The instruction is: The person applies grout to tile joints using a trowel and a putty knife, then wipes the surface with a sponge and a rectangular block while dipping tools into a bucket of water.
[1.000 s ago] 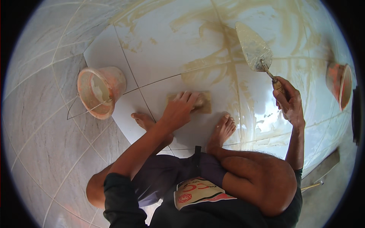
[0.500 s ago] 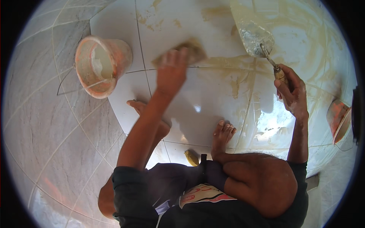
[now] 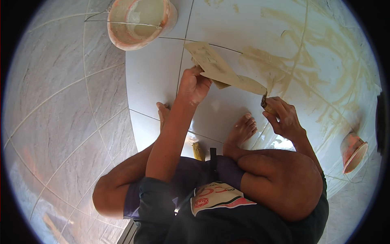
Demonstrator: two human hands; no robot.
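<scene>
My left hand (image 3: 194, 87) grips the near edge of a flat, roughly rectangular spreading piece (image 3: 209, 59) smeared with beige paste. Its fingertips are partly hidden behind that piece. In my right hand (image 3: 287, 118) is a trowel (image 3: 251, 84), held by its short handle. The trowel's paste-coated blade slants up to the left and meets the spreading piece, seen almost edge-on. Both tools are in front of me above pale floor tiles (image 3: 227, 110). Where the blade and the piece touch exactly, I cannot tell.
An orange-stained bucket (image 3: 115, 34) with pale liquid and a wire handle stands at the far left. A smaller bucket (image 3: 352, 152) lies tilted at the right. Beige smears (image 3: 276, 61) cover tiles and joints. A yellowish object (image 3: 198, 151) lies between my feet.
My left hand has stopped its blurred sweep over the tiles and turned the spreading piece up. My right hand has brought the trowel down and left against it. The view has shifted.
</scene>
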